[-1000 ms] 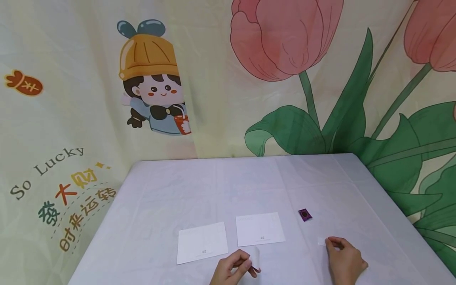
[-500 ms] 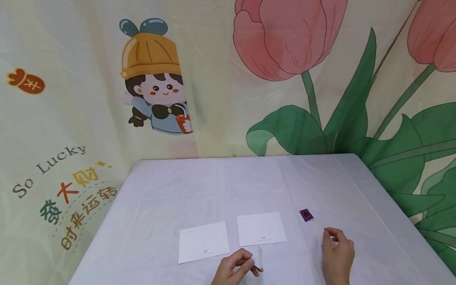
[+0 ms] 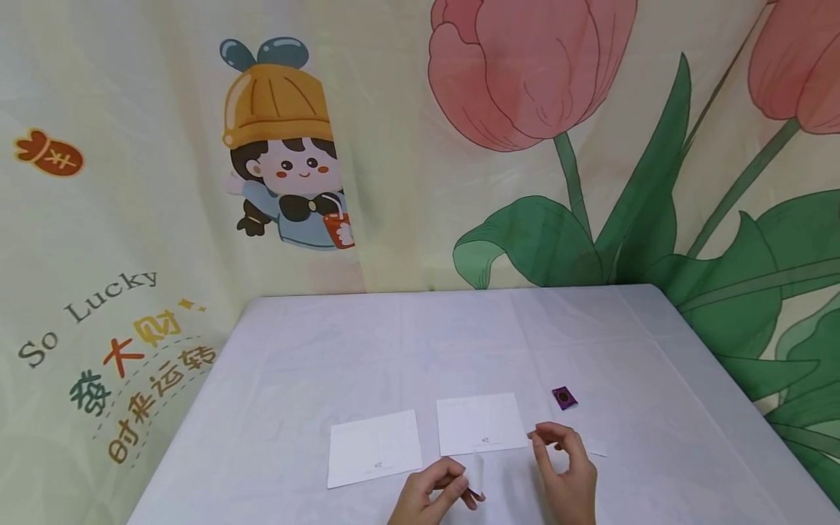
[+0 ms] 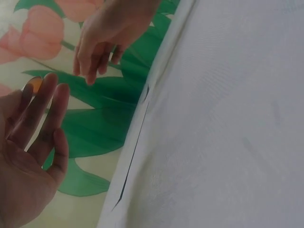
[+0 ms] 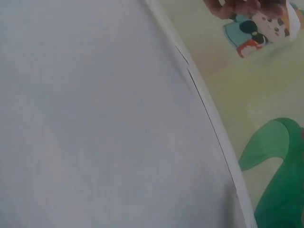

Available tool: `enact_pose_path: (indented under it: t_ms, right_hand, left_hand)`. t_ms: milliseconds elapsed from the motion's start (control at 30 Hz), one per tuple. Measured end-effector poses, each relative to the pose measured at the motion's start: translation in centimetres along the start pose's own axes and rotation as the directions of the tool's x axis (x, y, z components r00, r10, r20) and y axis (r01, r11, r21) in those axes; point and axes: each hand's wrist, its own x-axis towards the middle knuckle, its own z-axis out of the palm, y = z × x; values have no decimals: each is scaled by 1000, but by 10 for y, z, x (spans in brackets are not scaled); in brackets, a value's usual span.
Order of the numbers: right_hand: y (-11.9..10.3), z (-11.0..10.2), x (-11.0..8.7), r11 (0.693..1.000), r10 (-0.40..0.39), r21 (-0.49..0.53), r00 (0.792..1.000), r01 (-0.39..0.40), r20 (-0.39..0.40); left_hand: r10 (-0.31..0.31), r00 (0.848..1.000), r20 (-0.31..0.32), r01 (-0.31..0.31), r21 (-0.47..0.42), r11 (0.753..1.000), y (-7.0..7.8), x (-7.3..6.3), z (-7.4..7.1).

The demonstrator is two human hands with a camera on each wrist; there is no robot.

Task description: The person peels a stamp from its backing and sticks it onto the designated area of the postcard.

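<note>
Thumb and fingertips of your left hand (image 3: 428, 493) pinch a pale, see-through strip (image 3: 477, 475) near the front of the table, the strip rising from the fingertips and its free end standing clear of them. Its outline fades against the white cloth (image 3: 394, 357), and a small dark patch beside the fingertips is too small to identify. Your right hand (image 3: 568, 472) hangs just to the right, fingers loosely bent in a rounded shape, thumb tip and forefinger tip close together with nothing visible in their hold. Past the knuckles of that hand, a thin pale piece (image 3: 598, 455) shows as little more than an edge, the rest too faint to trace or behind your hand. Beyond the strip lies a white card (image 3: 482, 423), its lower right corner just beside your right fingertips; a second card (image 3: 374, 449) sits to its left, slightly tilted, near your left hand. The emblem and print on both are too small to read. A dark purple packet (image 3: 564, 398) rests beyond your right hand. Both wrists are cut off by the lower edge of the head view, and a backdrop (image 3: 394, 182) of tulips and a cartoon child rises behind.
</note>
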Motion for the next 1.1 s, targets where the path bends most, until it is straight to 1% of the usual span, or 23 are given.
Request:
enact_pose_path:
  t_ms: [67, 100, 167, 233, 333, 400, 467, 533, 633, 700, 800, 867, 933, 967, 1067, 1100]
  right_hand:
    - [-9, 1, -5, 996, -64, 66, 995, 58, 83]
    - [-15, 1, -7, 991, -101, 96, 987, 89, 128]
    - [-19, 3, -11, 971, -196, 177, 960, 162, 201]
    - [-21, 6, -14, 945, -271, 252, 931, 209, 245]
    - [-23, 9, -16, 892, -374, 360, 895, 275, 241]
    - [-26, 11, -16, 858, -418, 416, 881, 301, 223]
    - [-31, 11, -14, 818, -466, 466, 863, 336, 194]
    - [-38, 10, -11, 793, -494, 494, 851, 357, 178]
    - [-50, 9, -8, 780, -512, 500, 843, 375, 165]
    - [-56, 9, -6, 774, -519, 503, 840, 384, 158]
    - [-58, 10, -4, 759, -537, 509, 832, 407, 136]
    - [-58, 11, -4, 752, -542, 513, 831, 413, 126]
    - [-58, 13, -4, 751, -543, 511, 831, 418, 119]
    - [-58, 13, -4, 752, -542, 509, 832, 419, 117]
    - [-58, 14, -4, 754, -548, 493, 830, 434, 107]
    - [-58, 15, -3, 751, -553, 489, 827, 443, 101]
  left_hand:
    - [15, 1000, 6, -15, -4, 1000, 4, 2, 0]
    - [24, 1000, 7, -24, 2, 1000, 6, 2, 0]
    - [37, 999, 10, -37, 5, 999, 11, 3, -1]
    - [26, 1000, 10, -26, -1, 1000, 13, 3, -1]
    - [1, 1000, 8, -1, -11, 1000, 8, 2, -1]
    - [-14, 1000, 5, 14, -19, 1000, 3, 1, -1]
    - [-12, 1000, 5, 12, -23, 1000, -1, 0, -1]
    - [7, 1000, 8, -7, -28, 1000, -4, 0, -1]
    - [46, 999, 13, -46, -37, 998, -3, 0, -1]
    - [61, 998, 14, -60, -46, 997, 0, -1, -1]
    - [80, 997, 9, -80, -57, 995, 4, -1, -1]
    - [100, 995, 6, -99, -58, 993, 6, 0, 0]
    - [111, 994, 2, -111, -59, 992, 6, 0, 0]
    - [129, 992, 1, -129, -53, 990, 5, 0, 0]
    - [131, 991, -4, -131, -44, 990, 1, -1, 0]
    - [120, 993, -6, -120, -44, 992, -1, -1, -1]
